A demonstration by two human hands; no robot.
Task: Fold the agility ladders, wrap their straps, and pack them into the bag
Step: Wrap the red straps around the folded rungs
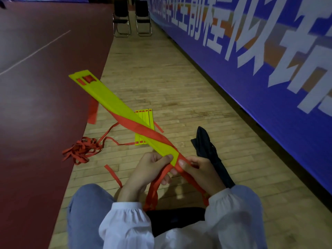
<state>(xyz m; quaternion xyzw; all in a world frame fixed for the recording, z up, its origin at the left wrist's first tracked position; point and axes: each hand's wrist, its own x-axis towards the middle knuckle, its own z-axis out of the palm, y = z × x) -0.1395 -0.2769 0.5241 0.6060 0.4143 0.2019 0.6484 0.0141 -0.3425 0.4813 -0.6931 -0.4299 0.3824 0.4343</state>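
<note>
**Strap wrap under way on folded ladder, slip risk at near end**

A folded stack of yellow rungs (115,103) is held up off the wood floor (179,83), w/ its near end pinched betw. both hands. The left hand (147,169) is closed on that end: thumb on top of the yellow face, fingers curled under. The right hand (199,169) is closed on the red strap (143,128), thumb pressed on it just beside the stack's corner. The strap is seen crossing the stack diagonally, one turn only, then passing under the right thumb and hanging in loose loops below both palms toward the lap.

Long axis: runs from the fingertips up and away to the left; far end w/ red slots points at the dark red mat (36,105), raised above the near end.

A second folded ladder (143,126) lies flat on the floor beyond the fingers, under the held stack; its strap tangle (80,150) sits well left of the left hand. The dark bag (206,150) lies just beyond the right knuckles.

Risks, as judged:
- Only one end is gripped, so the rungs could fan apart at the far end if strap tension is lost.
- The wrap is loose and diagonal; it could slide along the stack if not pulled snug.
- The hanging loops could snag on sleeves or knees and yank the turn off.
</note>
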